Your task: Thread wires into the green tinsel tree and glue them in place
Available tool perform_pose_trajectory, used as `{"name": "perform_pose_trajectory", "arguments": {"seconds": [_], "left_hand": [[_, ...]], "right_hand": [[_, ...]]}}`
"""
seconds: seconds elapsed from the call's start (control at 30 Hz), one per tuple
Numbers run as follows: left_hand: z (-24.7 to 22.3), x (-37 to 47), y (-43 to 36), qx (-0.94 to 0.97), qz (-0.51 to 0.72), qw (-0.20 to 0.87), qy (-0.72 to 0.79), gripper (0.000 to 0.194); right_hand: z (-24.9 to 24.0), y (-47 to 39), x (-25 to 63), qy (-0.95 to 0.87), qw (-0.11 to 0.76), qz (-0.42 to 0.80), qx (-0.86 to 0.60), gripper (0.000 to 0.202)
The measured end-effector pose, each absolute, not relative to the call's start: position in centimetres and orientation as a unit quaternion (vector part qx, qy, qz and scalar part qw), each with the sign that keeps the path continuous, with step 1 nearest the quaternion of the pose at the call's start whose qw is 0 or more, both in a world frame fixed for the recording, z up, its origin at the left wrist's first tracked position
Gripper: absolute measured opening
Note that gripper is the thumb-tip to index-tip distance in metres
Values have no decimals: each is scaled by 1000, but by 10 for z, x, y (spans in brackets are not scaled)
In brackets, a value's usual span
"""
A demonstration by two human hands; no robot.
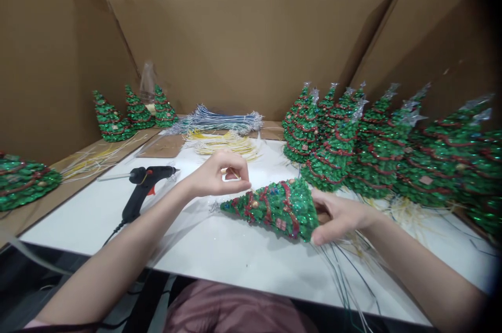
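Note:
A small green Christmas tree [274,208] with red garland and tiny ornaments lies tilted on its side, its star tip toward the left. My right hand [337,215] grips it at the wide base, with part of the fingers hidden behind and inside the base. Thin green and white wires [343,280] trail from below that hand. Just above the tree's upper side, my left hand [223,173] is closed in a pinch. Whatever its fingertips hold is too small to make out.
A black glue gun [143,192] lies left of my left forearm. Bundles of blue-white wires [225,119] and yellow-white wires [223,143] lie at the back. Several star-topped trees [337,150] crowd the right; more trees [112,118] stand left. Cardboard walls [204,45] enclose the white table [219,249].

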State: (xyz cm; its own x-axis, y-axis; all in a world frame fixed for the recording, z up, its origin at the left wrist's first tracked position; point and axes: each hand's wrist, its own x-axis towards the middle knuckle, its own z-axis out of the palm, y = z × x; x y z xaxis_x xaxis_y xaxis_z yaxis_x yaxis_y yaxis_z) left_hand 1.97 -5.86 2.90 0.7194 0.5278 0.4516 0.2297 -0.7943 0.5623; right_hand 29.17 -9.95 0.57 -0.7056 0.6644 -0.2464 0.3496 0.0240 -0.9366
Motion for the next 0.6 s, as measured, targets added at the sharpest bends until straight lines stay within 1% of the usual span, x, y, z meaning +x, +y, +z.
{"name": "perform_pose_trajectory", "arguments": {"seconds": [0.07,0.17,0.3,0.37,0.47,0.6], "left_hand": [[29,20,-59,896,308,239,211,14],[28,20,-58,899,298,243,207,14],[27,20,-58,902,284,254,201,15],[27,20,-59,903,277,260,201,15],[27,19,-59,904,271,264,200,16],[27,18,-58,902,279,259,204,15]], "right_hand": [[8,-101,290,-708,91,629,-307,53],[11,-101,290,-709,68,631,-306,61],[5,-100,293,-709,100,627,-306,73],[1,-99,295,-693,116,625,-341,77],[-1,-99,295,-680,124,610,-387,75],[1,-98,293,-704,110,605,-357,76]]}}
